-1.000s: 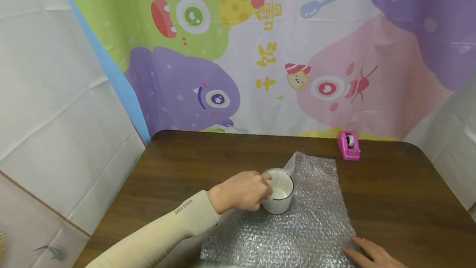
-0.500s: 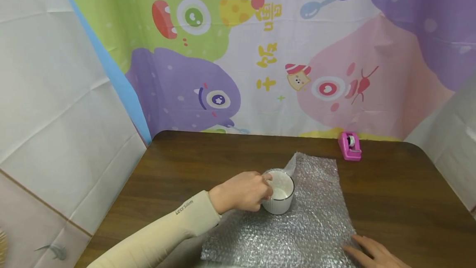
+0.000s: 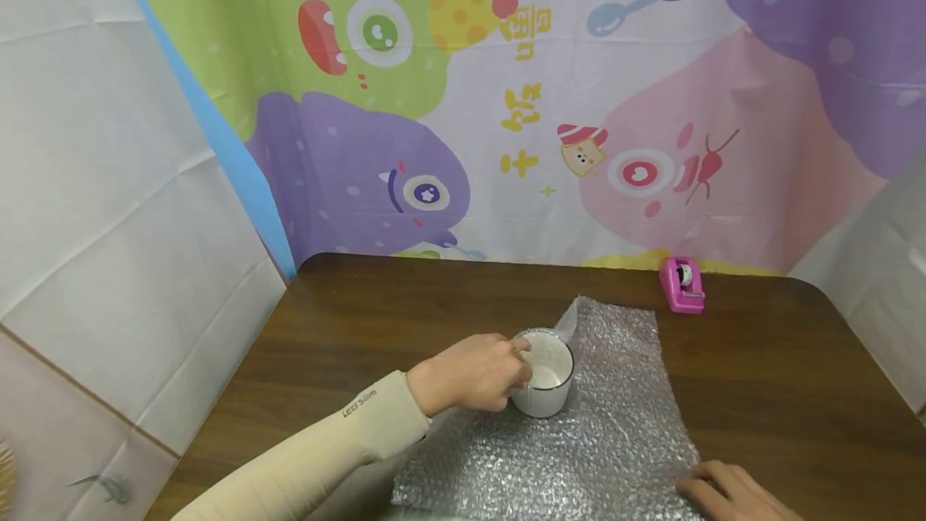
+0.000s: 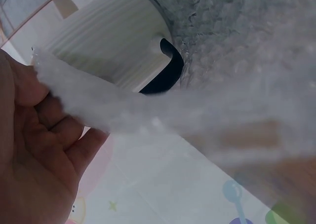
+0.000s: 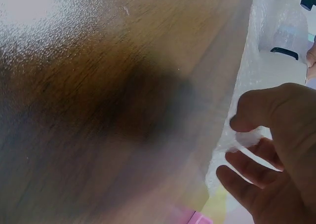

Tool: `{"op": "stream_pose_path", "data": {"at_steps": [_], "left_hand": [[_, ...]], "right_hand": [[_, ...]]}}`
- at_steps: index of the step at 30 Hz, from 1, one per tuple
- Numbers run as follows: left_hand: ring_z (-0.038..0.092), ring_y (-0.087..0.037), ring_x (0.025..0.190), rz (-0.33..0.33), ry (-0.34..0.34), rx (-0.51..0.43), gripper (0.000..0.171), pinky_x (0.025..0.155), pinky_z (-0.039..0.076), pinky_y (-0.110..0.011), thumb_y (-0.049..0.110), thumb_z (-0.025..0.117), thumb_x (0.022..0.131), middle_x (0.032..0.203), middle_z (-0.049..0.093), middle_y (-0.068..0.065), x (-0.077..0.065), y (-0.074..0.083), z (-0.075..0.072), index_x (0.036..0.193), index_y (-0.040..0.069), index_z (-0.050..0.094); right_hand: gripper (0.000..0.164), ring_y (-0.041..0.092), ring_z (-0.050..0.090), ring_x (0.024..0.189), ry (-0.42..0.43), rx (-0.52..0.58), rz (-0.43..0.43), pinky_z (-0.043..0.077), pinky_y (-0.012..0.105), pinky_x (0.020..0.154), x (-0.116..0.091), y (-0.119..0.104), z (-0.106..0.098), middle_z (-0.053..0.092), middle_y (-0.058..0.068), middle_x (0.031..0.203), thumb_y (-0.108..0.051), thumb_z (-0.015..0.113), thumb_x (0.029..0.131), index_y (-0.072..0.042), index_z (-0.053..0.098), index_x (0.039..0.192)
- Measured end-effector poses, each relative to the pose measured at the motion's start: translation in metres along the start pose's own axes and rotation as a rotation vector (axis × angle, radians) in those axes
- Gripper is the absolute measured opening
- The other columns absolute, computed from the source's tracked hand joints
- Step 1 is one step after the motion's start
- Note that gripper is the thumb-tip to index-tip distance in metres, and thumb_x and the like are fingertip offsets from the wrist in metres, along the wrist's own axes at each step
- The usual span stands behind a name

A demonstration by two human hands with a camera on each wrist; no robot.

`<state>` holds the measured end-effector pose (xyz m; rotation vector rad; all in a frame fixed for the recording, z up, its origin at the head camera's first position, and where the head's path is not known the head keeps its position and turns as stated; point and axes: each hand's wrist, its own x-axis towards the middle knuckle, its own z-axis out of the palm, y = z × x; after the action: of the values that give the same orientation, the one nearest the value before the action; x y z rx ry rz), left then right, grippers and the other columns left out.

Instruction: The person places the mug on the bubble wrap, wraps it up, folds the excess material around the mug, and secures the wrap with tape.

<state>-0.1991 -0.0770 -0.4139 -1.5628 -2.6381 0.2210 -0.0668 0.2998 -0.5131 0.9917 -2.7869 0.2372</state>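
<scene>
Head view: The white mug (image 3: 542,404) stands upright on the bubble wrap (image 3: 571,457), its pale inner wall and base exposed within a dark rim. The left hand (image 3: 473,372) has curled fingers at the mug's near-left rim. The right hand (image 3: 734,493) rests at the sheet's right edge. The sheet lies on a dark wooden table (image 3: 347,328). A pink tape dispenser (image 3: 683,305), fitted with a tape roll (image 3: 686,273), sits at the rear edge, before a cartoon-printed backdrop (image 3: 535,215).

Left wrist view: The left hand grips a wrap edge beside the mug's ribbed wall.

Right wrist view: The right hand is loosely curved, thumb and fingers apart, beside the wrap.
</scene>
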Motion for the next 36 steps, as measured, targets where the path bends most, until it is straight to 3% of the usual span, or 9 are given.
{"op": "stream_pose_path", "data": {"at_steps": [3, 9, 15, 20, 26, 32, 35, 36], "left_hand": [[0.048, -0.007, 0.072, 0.002, 0.004, 0.003, 0.013, 0.079, 0.053, -0.028, 0.018, 0.068, 0.091, 0.080, 0.062, 0.013, 0.000, 0.000, 0.000, 0.079, 0.023, 0.068], [0.044, -0.007, 0.070, 0.008, 0.014, -0.007, 0.015, 0.074, 0.051, -0.026, 0.016, 0.068, 0.090, 0.077, 0.058, 0.012, 0.000, 0.000, -0.001, 0.077, 0.022, 0.066], [0.045, -0.007, 0.072, 0.009, 0.009, 0.009, 0.014, 0.073, 0.051, -0.026, 0.016, 0.069, 0.089, 0.079, 0.059, 0.012, 0.000, 0.000, 0.000, 0.078, 0.023, 0.068], [0.049, -0.007, 0.073, 0.012, 0.015, 0.017, 0.013, 0.075, 0.053, -0.028, 0.015, 0.070, 0.088, 0.079, 0.060, 0.012, 0.000, 0.001, 0.000, 0.078, 0.023, 0.067], [0.047, -0.007, 0.072, 0.021, 0.028, 0.002, 0.015, 0.072, 0.052, -0.027, 0.015, 0.070, 0.088, 0.076, 0.059, 0.013, 0.002, -0.001, 0.000, 0.076, 0.022, 0.066], [0.046, -0.007, 0.072, 0.015, 0.022, -0.017, 0.016, 0.070, 0.050, -0.026, 0.016, 0.070, 0.090, 0.075, 0.059, 0.013, 0.002, -0.001, 0.000, 0.076, 0.022, 0.066], [0.047, -0.007, 0.072, 0.006, 0.014, -0.014, 0.018, 0.072, 0.052, -0.027, 0.017, 0.069, 0.092, 0.075, 0.057, 0.012, 0.002, -0.001, 0.001, 0.075, 0.022, 0.065], [0.047, -0.007, 0.072, 0.004, 0.013, -0.011, 0.019, 0.072, 0.052, -0.028, 0.018, 0.069, 0.093, 0.075, 0.057, 0.013, 0.001, -0.001, 0.001, 0.075, 0.022, 0.065]], "right_hand": [[0.049, 0.002, 0.056, 0.094, 0.040, 0.010, 0.004, 0.052, 0.023, 0.066, 0.002, -0.002, -0.003, 0.056, -0.017, 0.109, -0.063, 0.082, 0.076, -0.029, 0.068, 0.107], [0.041, 0.002, 0.054, 0.092, 0.149, 0.024, -0.096, 0.050, 0.022, 0.064, 0.005, 0.002, -0.006, 0.056, -0.016, 0.106, -0.049, 0.090, 0.070, -0.027, 0.068, 0.097], [0.035, 0.003, 0.054, 0.094, 0.129, 0.014, -0.198, 0.051, 0.023, 0.067, 0.007, 0.007, -0.012, 0.055, -0.015, 0.107, -0.049, 0.087, 0.076, -0.024, 0.073, 0.096], [0.036, 0.000, 0.054, 0.090, 0.116, 0.071, -0.246, 0.048, 0.018, 0.065, 0.008, 0.012, -0.014, 0.057, -0.012, 0.104, -0.047, 0.085, 0.079, -0.020, 0.073, 0.098], [0.039, -0.001, 0.055, 0.090, 0.233, 0.083, -0.269, 0.040, 0.005, 0.078, 0.010, 0.010, -0.017, 0.058, -0.014, 0.102, -0.044, 0.090, 0.071, -0.021, 0.072, 0.096], [0.043, -0.002, 0.055, 0.095, 0.302, 0.114, -0.283, 0.040, 0.006, 0.085, 0.017, 0.001, -0.026, 0.058, -0.019, 0.106, -0.036, 0.092, 0.065, -0.022, 0.070, 0.099], [0.041, -0.001, 0.054, 0.099, 0.304, 0.157, -0.294, 0.039, 0.005, 0.090, 0.021, -0.003, -0.030, 0.059, -0.017, 0.109, -0.031, 0.092, 0.067, -0.023, 0.070, 0.102], [0.032, -0.001, 0.055, 0.101, 0.309, 0.165, -0.296, 0.040, 0.005, 0.091, 0.022, -0.004, -0.032, 0.059, -0.017, 0.110, -0.030, 0.088, 0.076, -0.024, 0.071, 0.102]]}}
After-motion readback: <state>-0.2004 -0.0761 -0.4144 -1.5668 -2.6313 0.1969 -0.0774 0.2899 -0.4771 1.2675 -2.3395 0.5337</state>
